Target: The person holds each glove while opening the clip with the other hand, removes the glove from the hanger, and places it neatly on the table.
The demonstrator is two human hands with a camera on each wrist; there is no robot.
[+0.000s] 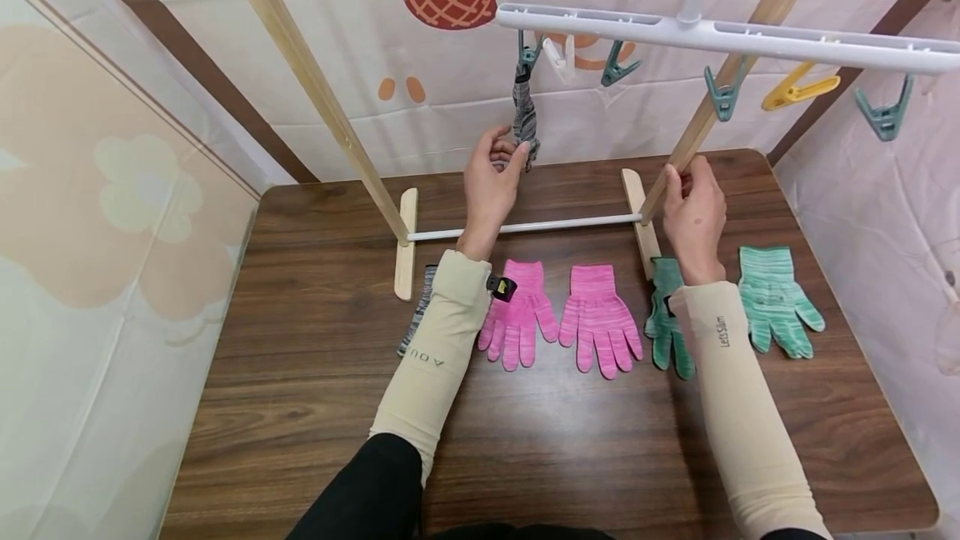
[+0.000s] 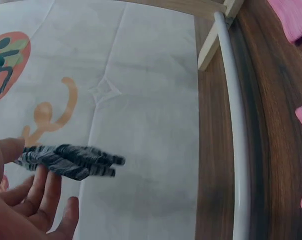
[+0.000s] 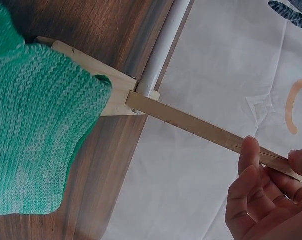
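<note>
A grey-and-black striped glove (image 1: 525, 111) hangs from a green clothespin (image 1: 528, 52) on the white hanger (image 1: 720, 33). My left hand (image 1: 492, 177) holds this glove lightly between thumb and fingers; in the left wrist view the glove (image 2: 73, 161) lies between the thumb and the curled fingers. With thumb and fingers, my right hand (image 1: 696, 211) grips the rack's wooden upright (image 1: 693, 136), seen also as a wooden bar (image 3: 200, 131) in the right wrist view. Below the arms lie two pink gloves (image 1: 525, 315), and two green gloves (image 1: 776, 298) beside the right forearm.
More clothespins hang on the hanger, among them a yellow one (image 1: 801, 88). Another grey glove (image 1: 420, 311) is partly hidden under the left forearm. The rack has a white lower rod (image 1: 570, 225) and wooden feet (image 1: 405, 265) on the brown table (image 1: 315, 407).
</note>
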